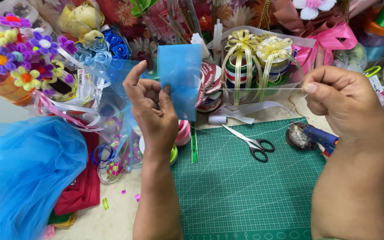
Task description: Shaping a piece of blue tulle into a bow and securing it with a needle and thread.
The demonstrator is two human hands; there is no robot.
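Observation:
My left hand [150, 104] is raised above the table and pinches a folded rectangle of sheer blue mesh fabric [181, 78] between thumb and fingers. My right hand [338, 100] is up at the right, its thumb and forefinger pinched on a thin white thread [250, 89]. The thread runs taut and level from the blue mesh to that hand. Below both hands lies a green cutting mat [245, 186] with black-handled scissors [252, 142] on it.
A blue glue gun [316, 135] rests at the mat's right edge. A heap of blue tulle [21, 173] and red cloth [83, 189] lies at left. Ribbon spools [210, 86], ribbon bows [256, 51], paper flowers [23, 58] and a white thread spool [217, 119] crowd the back.

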